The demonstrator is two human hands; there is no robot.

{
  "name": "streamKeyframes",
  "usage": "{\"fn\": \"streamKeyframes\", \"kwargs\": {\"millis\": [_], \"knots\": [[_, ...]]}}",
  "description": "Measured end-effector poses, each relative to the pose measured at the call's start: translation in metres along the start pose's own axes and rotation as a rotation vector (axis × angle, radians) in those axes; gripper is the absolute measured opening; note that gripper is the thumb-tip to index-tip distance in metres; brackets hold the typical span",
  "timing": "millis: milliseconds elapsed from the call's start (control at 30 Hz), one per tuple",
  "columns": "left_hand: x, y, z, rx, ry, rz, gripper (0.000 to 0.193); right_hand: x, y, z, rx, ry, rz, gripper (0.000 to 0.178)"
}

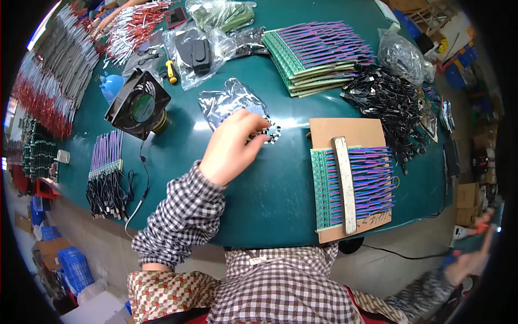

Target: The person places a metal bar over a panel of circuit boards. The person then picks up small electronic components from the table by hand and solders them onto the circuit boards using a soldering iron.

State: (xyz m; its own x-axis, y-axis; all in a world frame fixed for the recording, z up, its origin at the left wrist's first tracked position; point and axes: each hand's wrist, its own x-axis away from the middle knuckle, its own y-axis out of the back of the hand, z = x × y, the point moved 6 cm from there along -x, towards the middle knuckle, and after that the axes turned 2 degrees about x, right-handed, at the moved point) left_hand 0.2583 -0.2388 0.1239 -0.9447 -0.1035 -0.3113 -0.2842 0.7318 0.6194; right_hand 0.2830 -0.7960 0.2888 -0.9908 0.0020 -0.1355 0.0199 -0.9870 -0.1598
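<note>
My left hand (pixel 234 146) reaches over the table with its fingers curled at a small pile of tiny black-and-white connectors (pixel 274 133). Thumb and forefinger bend round some pieces, too small to make out. The pile lies at the edge of a crumpled clear plastic bag (pixel 229 100). Far off at the right rim, my right hand (pixel 468 265) is smeared by motion beside a blurred orange object (pixel 482 222). To the right of the pile, a white worn bar (pixel 344 186) lies across green circuit boards (pixel 322 189) with purple-blue wires, on brown cardboard (pixel 345 131).
A black fan (pixel 138 105) stands at left, near wired boards with black cables (pixel 108 189). Stacked green boards (pixel 313 59) lie at the back, with a heap of black cables (pixel 386 102) to their right. A yellow-handled screwdriver (pixel 171 72) and bundled red-white wires (pixel 135 27) lie back left.
</note>
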Motion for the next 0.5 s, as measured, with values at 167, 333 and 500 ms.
{"fn": "streamKeyframes", "kwargs": {"millis": [167,333,500], "knots": [[-0.032,-0.046,0.012,-0.191,-0.001,0.103,0.012,0.024,-0.111,-0.145,-0.301,-0.108,-0.020,0.029],[-0.035,-0.062,0.033,-0.351,0.148,0.115,0.013,0.030,-0.143,-0.182,-0.496,-0.183,0.033,0.031],[-0.036,-0.066,0.023,-0.406,0.094,0.085,0.006,0.035,-0.162,-0.200,-0.571,-0.220,0.033,0.034]]}}
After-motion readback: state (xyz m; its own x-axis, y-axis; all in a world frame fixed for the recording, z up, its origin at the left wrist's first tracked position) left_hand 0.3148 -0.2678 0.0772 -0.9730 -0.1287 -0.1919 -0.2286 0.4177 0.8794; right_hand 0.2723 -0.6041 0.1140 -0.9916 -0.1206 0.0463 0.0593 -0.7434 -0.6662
